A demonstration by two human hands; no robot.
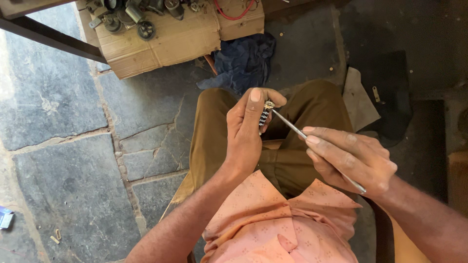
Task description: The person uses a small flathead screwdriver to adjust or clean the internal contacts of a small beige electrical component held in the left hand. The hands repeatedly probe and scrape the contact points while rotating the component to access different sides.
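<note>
Slender tool (319, 148): bare metal rod, smooth, with a dull silvery sheen. Small part (264, 116) held in the left hand (246, 131): dark body with pale marks and a bright metallic end — material otherwise unclear. Floor (58, 160): grey stone slabs, matt and rough, cracked, with gritty joints. Flattened carton (165, 41): tan corrugated cardboard, matt, creased and stained. Parts on it (141, 22): dull grey metal, grimy. Rag (243, 61): dark blue cloth, soft and crumpled. Trousers (312, 104): olive-brown woven cloth, matt. Shirt (273, 219): thin peach cloth with a small printed pattern — matt, lightly wrinkled. Sheet (358, 100) beside the knee: greyish, flat and matt, perhaps card.
</note>
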